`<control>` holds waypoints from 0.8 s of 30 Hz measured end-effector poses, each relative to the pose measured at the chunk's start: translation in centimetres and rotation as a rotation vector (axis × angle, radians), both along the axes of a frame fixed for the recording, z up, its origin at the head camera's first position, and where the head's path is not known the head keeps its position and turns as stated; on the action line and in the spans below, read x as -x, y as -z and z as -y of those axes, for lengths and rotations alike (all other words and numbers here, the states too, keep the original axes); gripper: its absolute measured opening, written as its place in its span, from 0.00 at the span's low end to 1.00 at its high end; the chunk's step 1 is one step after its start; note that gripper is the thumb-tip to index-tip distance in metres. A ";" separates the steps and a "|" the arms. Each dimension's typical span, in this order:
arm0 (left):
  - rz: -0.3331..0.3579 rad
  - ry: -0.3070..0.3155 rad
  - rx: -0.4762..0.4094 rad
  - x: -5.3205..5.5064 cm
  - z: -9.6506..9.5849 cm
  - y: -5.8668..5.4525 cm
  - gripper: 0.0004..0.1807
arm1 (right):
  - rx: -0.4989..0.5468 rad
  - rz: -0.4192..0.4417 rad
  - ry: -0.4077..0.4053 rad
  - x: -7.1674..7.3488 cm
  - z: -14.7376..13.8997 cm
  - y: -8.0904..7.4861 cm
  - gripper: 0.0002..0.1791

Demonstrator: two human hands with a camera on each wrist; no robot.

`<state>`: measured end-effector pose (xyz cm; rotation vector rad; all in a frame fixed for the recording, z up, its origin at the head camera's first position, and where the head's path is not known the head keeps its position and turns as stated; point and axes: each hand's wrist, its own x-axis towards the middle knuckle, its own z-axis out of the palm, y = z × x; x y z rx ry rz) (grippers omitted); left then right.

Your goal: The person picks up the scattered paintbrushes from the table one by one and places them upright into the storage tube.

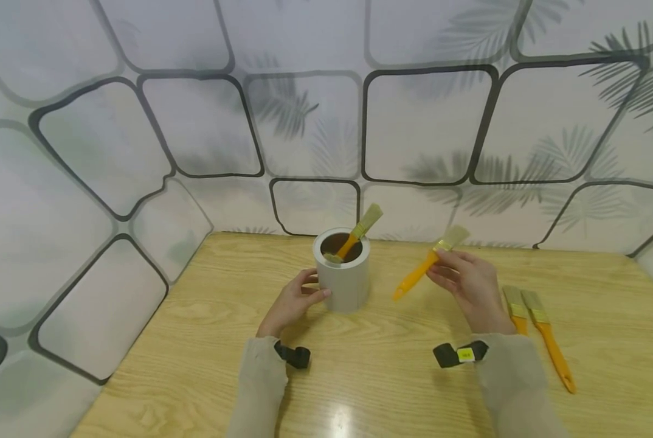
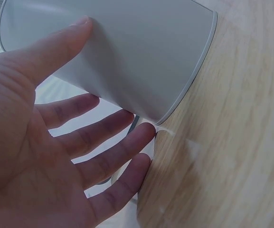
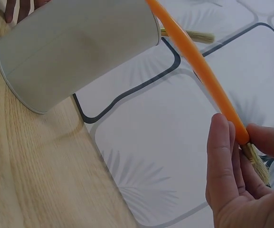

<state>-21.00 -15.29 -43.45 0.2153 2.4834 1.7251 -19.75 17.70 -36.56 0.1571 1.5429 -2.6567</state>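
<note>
A pale cylindrical container (image 1: 344, 289) is stood upright on the wood-grained counter (image 1: 370, 371), near the patterned wall (image 1: 310, 134). Its left side is held by the left hand (image 1: 292, 304): the thumb is laid against the front, and the fingers, slightly spread and bent, are set around the far side with some tips touching it.

The held brush (image 1: 418, 274) is raised in the air to the right of the container, well clear of its rim. It is pinched near the metal band by the right hand (image 1: 471, 283), with thumb and fingers clamped on it; the orange handle is pointed down and left, the bristles up and right.

Inside the container, 1 leaning brush (image 1: 366, 220) is tilted rightward, bristles upward above the rim. Pale bristles (image 1: 333, 258) are also seen at the inner front-left edge.

Beyond the right wrist, 2 brushes (image 1: 556, 356) are laid side by side on the counter, the nearer 1 partly hidden by the arm.
</note>
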 end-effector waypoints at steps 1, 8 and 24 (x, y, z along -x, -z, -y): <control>0.000 0.000 0.002 0.0 0.0 0.0 0.30 | 0.008 -0.002 0.004 0.0 0.1 0.0 0.03; -0.005 0.000 0.015 0.1 0.1 0.0 0.30 | 0.046 -0.024 0.023 0.4 0.7 -0.2 0.03; -0.011 0.006 0.015 0.0 -0.1 -0.1 0.30 | 0.170 0.002 0.163 0.9 2.5 -1.0 0.06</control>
